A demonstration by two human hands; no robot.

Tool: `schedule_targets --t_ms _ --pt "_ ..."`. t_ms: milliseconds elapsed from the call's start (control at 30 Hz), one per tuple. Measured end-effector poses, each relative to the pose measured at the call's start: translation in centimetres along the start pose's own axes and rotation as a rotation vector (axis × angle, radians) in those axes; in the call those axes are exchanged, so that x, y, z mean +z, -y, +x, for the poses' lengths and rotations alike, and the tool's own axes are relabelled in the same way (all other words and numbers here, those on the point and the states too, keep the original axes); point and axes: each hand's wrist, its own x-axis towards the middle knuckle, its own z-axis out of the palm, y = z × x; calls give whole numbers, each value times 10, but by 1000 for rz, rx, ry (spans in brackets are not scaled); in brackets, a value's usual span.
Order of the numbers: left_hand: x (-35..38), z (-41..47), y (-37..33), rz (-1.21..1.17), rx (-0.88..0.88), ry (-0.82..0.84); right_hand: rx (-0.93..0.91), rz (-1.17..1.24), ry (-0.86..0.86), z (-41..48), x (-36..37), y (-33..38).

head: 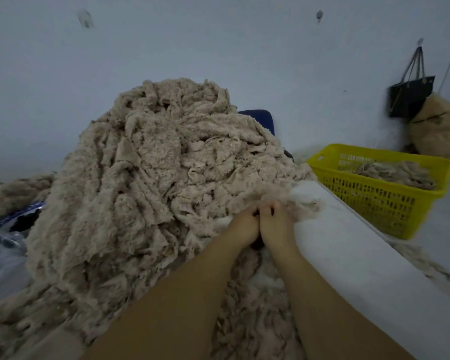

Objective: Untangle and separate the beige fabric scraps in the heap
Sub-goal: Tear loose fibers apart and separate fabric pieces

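Observation:
A big heap of tangled beige fabric scraps point(151, 183) fills the middle and left of the head view. At its right lower edge my left hand point(244, 222) and my right hand point(277, 219) sit side by side, knuckles touching. Both have fingers curled into the fluffy edge of a beige scrap point(276, 194) that lies half on a white cloth point(348, 242). The fingertips are buried in the fibres, so the exact pinch is hidden.
A yellow plastic basket point(374, 201) holding some beige scraps stands at the right. Behind it a black bag point(411, 97) hangs on the wall above a tan sack point(439, 131). Clear plastic wrap point(3, 255) lies at the left. A blue chair back point(260, 118) pokes out behind the heap.

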Motion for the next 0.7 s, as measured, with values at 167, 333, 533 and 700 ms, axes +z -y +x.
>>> schedule_targets --t_ms 167,333,533,700 --pt "-35 -29 35 199 177 -168 -151 -220 246 -12 13 3" --pt "-53 -71 77 882 -30 -200 -395 -455 546 -47 34 14" --pt "-70 -96 58 -2 -148 -302 -259 -324 523 -67 30 43" --pt "-88 -127 36 -984 -302 -289 -118 -152 646 -96 27 72"
